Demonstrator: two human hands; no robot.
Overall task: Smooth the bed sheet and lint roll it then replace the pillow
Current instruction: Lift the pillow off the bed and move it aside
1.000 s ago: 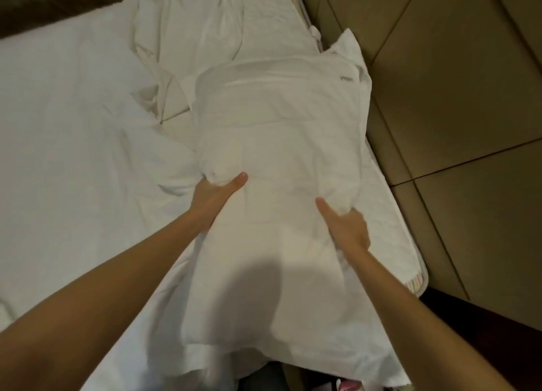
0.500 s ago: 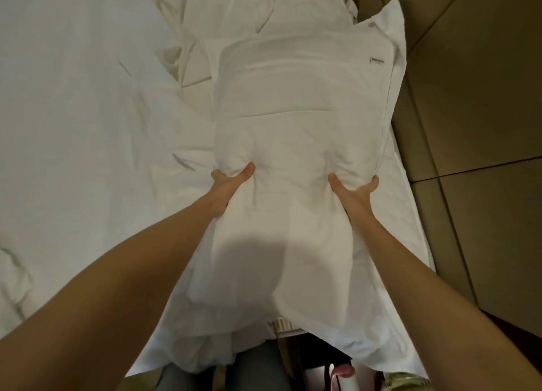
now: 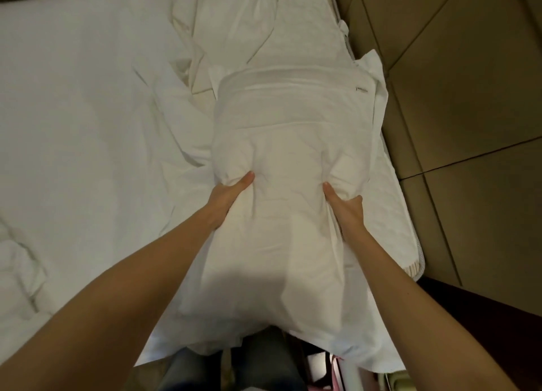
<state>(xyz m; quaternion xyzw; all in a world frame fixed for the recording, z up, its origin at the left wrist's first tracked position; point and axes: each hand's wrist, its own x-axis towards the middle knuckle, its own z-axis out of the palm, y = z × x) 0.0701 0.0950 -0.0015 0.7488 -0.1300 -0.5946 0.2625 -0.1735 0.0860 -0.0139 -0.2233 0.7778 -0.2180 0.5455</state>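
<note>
From the head camera (the only view I had), I was looking down my forearms at the pillow (image 3: 293,156). It lay lengthwise along the right side of the bed, beside the brown panels (image 3: 469,97), with its near end hanging past the mattress edge (image 3: 412,244) toward my jeans (image 3: 264,361).

My left hand (image 3: 227,197) clasped the pillow's left flank, with the thumb dug into the top and the fingers hidden underneath. My right hand (image 3: 346,212) held the right flank the same way. The stuffing bulged between my two thumbs, so I judged both grips firm.

The sheet (image 3: 88,112) was far from smooth. Creases ran just left of the pillow, more bunched beyond its far end, and a rumpled patch sat at the lower left. No lint roller was in sight. From that I judged the job barely begun, and that the pillow was coming off rather than going back (though the picture alone couldn't settle it).

To do the step well, I'd lift with both hands level, so the loose case didn't drag and worsen the folds. I'd also carry the pillow clear of the whole bed, not onto another part of the sheet.
</note>
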